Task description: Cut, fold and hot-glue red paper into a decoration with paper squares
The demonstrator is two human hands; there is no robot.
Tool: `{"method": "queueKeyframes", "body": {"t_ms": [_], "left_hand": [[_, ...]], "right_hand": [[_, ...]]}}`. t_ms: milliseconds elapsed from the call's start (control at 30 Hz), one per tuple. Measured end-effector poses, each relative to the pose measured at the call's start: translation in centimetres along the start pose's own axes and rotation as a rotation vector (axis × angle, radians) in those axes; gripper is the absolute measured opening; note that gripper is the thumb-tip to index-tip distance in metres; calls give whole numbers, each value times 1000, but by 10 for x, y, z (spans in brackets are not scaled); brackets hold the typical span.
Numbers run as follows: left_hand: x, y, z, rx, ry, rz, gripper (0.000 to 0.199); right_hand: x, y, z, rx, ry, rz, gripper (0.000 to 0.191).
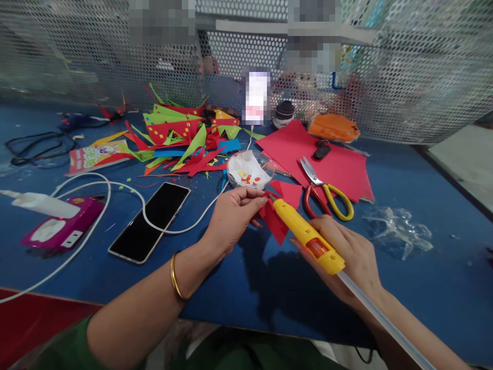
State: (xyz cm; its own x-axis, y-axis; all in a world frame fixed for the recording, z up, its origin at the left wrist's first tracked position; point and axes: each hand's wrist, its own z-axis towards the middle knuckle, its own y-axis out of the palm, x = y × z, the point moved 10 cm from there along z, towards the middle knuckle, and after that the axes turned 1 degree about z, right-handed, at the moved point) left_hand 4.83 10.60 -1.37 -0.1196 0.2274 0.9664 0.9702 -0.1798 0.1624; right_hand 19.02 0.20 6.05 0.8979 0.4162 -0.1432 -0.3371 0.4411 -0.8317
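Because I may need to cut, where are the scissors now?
In the head view, right of centre, the scissors lie partly on the red paper, just beyond the right hand.

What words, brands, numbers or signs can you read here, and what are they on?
None can be read for certain.
Colourful packet: printed lettering, too blurred to read.
Upright bright screen: blurred into blocks, unreadable.
Yellow glue gun in the right hand: no legible lettering.
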Motion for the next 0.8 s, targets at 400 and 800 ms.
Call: {"method": "queueKeyframes", "body": {"t_ms": [400,800], "left_hand": [[2,-4,-1,23,17,-1,12],[0,-10,3,64,3,-11,8]], "right_hand": [[0,2,1,-24,-18,3,5],[64,-9,-23,174,593,531,28]]}}
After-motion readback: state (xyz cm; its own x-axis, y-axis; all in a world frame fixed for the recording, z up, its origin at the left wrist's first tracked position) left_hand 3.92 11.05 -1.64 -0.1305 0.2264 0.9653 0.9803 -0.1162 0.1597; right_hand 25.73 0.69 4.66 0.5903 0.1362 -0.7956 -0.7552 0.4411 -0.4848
